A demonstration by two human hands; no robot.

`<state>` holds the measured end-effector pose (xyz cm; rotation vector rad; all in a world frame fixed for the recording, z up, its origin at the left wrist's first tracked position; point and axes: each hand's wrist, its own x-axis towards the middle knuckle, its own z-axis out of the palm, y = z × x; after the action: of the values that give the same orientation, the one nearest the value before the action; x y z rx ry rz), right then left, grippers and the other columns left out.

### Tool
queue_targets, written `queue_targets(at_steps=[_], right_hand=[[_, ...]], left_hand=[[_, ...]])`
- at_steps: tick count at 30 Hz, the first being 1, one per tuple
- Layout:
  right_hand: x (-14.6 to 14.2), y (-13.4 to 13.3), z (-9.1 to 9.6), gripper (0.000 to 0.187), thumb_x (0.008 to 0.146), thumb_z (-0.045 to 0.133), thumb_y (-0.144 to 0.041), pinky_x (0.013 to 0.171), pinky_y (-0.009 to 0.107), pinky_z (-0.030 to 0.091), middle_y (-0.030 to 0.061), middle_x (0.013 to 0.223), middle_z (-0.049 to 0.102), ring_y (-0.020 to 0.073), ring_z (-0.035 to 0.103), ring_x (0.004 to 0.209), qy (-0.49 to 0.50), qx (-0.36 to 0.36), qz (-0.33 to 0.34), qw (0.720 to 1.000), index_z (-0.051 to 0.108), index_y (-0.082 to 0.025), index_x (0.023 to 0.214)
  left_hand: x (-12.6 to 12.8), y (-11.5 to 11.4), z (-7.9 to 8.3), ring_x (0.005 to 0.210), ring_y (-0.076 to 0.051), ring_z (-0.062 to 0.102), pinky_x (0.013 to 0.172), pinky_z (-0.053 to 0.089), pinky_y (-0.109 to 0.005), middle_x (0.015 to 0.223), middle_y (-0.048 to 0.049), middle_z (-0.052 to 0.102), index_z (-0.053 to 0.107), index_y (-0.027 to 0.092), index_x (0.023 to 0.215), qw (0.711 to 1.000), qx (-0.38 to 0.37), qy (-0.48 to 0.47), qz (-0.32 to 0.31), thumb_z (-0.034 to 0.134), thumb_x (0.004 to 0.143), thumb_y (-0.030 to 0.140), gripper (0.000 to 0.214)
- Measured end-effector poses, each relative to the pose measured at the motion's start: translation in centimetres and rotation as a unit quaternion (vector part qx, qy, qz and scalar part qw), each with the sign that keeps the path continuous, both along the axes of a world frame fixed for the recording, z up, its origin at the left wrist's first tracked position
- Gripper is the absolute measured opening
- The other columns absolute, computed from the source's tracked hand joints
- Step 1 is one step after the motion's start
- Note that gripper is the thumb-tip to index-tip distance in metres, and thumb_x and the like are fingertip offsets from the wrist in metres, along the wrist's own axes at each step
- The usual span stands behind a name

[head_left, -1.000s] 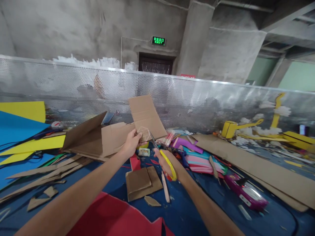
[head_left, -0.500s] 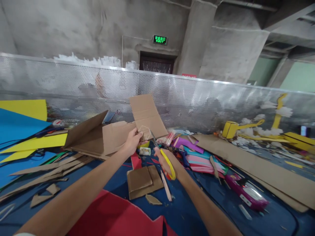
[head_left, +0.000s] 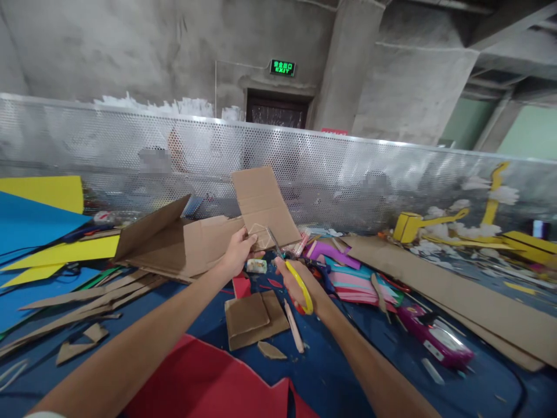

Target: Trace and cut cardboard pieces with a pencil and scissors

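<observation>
My left hand (head_left: 237, 252) pinches a small brown cardboard piece (head_left: 260, 235) with pencil lines on it, held up above the blue table (head_left: 331, 371). My right hand (head_left: 296, 283) grips yellow-handled scissors (head_left: 292, 273), whose blades (head_left: 273, 241) point up and meet the right edge of the piece. Both arms reach forward from the bottom of the view. A larger cardboard flap (head_left: 262, 197) stands just behind the held piece.
Folded cardboard (head_left: 165, 244) and long strips (head_left: 82, 302) lie at the left by blue and yellow sheets (head_left: 39, 232). A red sheet (head_left: 204, 383) lies near me. Cardboard squares (head_left: 252, 316), coloured paper (head_left: 352, 278), a magenta tool (head_left: 435, 339) and a long board (head_left: 461, 302) lie right. A perforated metal screen (head_left: 331, 174) stands behind.
Both hands have drifted slightly right and up with the piece and scissors; the blades sit closer into the piece's edge. The view has shifted a little.
</observation>
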<state>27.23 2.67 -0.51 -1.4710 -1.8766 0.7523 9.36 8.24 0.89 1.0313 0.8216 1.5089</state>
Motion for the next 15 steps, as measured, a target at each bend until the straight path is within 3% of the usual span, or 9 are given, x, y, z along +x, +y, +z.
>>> queue_targets(at_steps=[3,9,15], right_hand=[[0.0,0.0,0.2,0.059,0.093,0.031,-0.070,0.038,0.020,0.034,-0.0022,0.054,0.048,0.0108,0.045,0.039,-0.019,0.036,-0.003,0.999,0.058,-0.018,0.082],[-0.1,0.7,-0.8,0.062,0.091,0.027,-0.074,0.032,0.018,0.032,-0.0049,0.054,0.045,0.0086,0.040,0.034,0.041,-0.009,0.000,0.999,0.056,-0.019,0.090],[0.2,1.2,-1.2,0.065,0.089,0.027,-0.076,0.031,0.018,0.032,-0.0054,0.053,0.043,0.0096,0.043,0.035,0.051,-0.004,0.005,0.999,0.057,-0.018,0.089]], left_hand=[[0.0,0.0,0.1,0.062,-0.009,0.061,0.063,0.061,-0.028,0.083,0.0002,0.063,0.060,0.018,0.094,1.000,-0.001,0.000,0.000,0.064,0.080,0.014,0.015],[-0.1,-0.1,0.1,0.063,-0.013,0.065,0.058,0.061,-0.028,0.087,-0.0028,0.068,0.061,0.018,0.100,1.000,-0.009,0.016,-0.023,0.067,0.079,0.015,0.022],[0.0,-0.4,0.2,0.066,-0.016,0.070,0.055,0.059,-0.027,0.090,-0.0062,0.072,0.060,0.017,0.102,0.998,-0.019,0.035,-0.051,0.068,0.079,0.016,0.024]])
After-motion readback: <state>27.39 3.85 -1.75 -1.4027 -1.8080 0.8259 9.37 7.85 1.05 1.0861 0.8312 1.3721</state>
